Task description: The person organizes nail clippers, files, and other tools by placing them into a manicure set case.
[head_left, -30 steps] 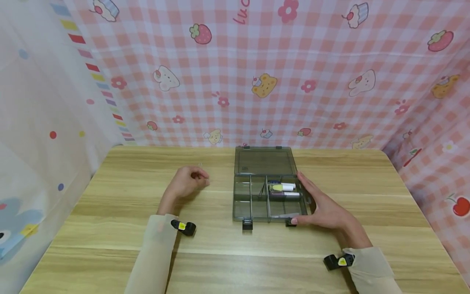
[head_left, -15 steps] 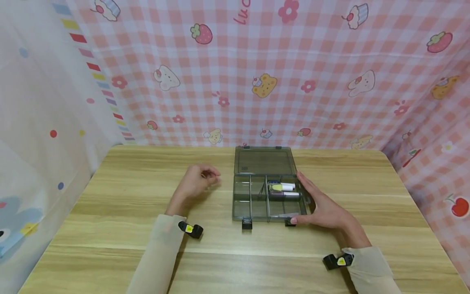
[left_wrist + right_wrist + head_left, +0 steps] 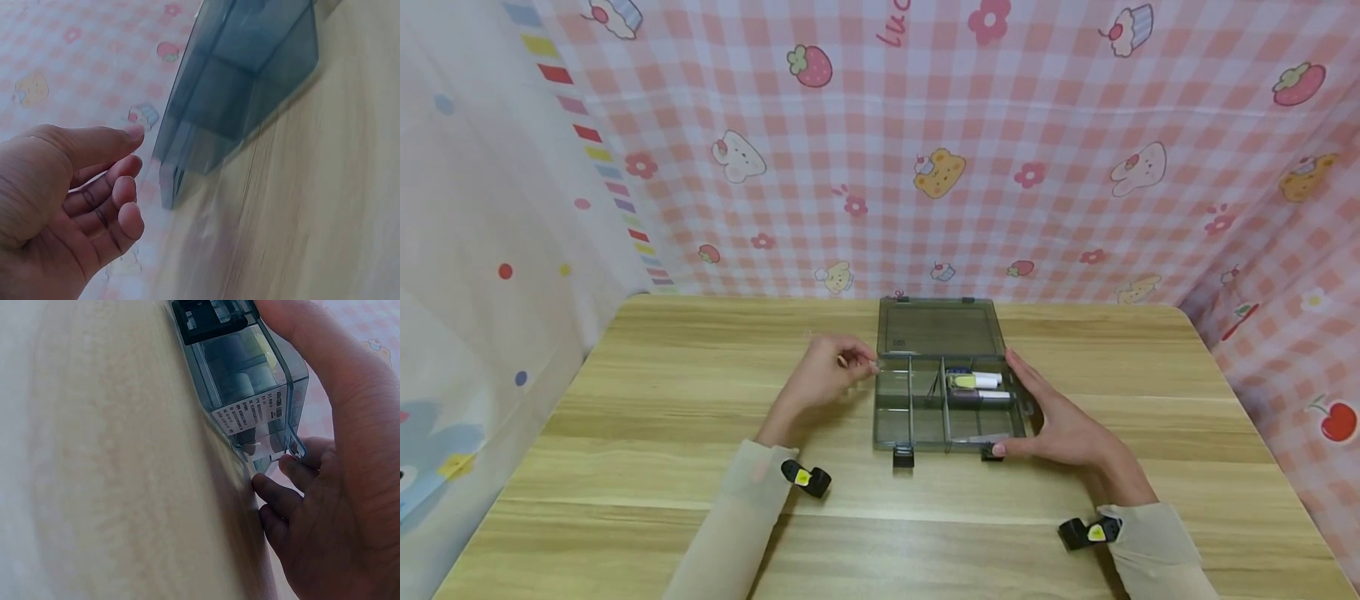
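A smoky, see-through compartment box [image 3: 928, 425] lies on the table with its lid [image 3: 940, 327] folded back. My right hand [image 3: 1067, 425] grips its right side, thumb at the front latch [image 3: 991, 452] and fingers along the far corner. In the right wrist view, a white printed label [image 3: 253, 412] shows on the box's side. At the box's left rim, my left hand [image 3: 827, 371] has its fingers curled, with thumb and forefinger pinching a tiny pale piece [image 3: 874, 367]. White-capped bottles [image 3: 977, 382], one of them yellow, fill a right-hand compartment.
A thin dark item [image 3: 934, 387] stands in the middle compartment, and a flat pale piece [image 3: 983, 439] lies at the front right. The wooden table [image 3: 647, 483] runs back to a pink checked cloth [image 3: 880, 208]. A faint clear bit [image 3: 808, 335] shows behind my left hand.
My left hand has moved right across the table, from well left of the box to its left rim. My right hand has stayed on the box.
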A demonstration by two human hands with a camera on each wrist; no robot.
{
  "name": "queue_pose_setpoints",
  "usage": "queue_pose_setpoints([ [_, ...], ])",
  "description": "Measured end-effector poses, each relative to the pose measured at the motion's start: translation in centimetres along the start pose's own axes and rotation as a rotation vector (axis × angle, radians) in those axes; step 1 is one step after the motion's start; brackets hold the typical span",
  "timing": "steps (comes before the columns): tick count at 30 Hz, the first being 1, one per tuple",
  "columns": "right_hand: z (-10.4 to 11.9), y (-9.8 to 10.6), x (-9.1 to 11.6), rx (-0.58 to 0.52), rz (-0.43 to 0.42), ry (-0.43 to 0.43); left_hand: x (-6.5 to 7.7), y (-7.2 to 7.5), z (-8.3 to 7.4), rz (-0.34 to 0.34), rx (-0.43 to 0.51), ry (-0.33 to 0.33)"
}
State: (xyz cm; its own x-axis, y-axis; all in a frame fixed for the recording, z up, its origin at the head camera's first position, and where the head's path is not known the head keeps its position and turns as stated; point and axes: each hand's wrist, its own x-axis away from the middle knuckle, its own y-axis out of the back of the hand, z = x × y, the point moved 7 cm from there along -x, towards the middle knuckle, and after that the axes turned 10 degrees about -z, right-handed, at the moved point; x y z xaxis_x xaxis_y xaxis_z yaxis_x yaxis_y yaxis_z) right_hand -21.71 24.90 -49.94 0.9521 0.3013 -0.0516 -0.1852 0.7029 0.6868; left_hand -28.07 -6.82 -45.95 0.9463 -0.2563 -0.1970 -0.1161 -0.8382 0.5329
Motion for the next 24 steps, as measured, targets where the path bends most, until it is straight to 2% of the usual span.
queue_pose_setpoints([
  [6, 0.0, 0.0, 0.0, -0.003, 0.0, -0.01, 0.1, -0.9, -1.2, 0.018, -0.005, -0.031],
  [12, 0.0, -0.1, 0.0, -0.004, -0.003, -0.011, 0.2, -0.9, -1.7, 0.014, -0.007, -0.033],
  [18, -0.1, -0.1, 0.0, -0.004, -0.003, -0.014, 0.1, -0.4, -1.6, 0.004, -0.003, -0.044],
  [24, -0.1, -0.1, 0.0, -0.001, -0.004, -0.018, -0.1, 0.9, -1.2, -0.06, -0.016, -0.049],
])
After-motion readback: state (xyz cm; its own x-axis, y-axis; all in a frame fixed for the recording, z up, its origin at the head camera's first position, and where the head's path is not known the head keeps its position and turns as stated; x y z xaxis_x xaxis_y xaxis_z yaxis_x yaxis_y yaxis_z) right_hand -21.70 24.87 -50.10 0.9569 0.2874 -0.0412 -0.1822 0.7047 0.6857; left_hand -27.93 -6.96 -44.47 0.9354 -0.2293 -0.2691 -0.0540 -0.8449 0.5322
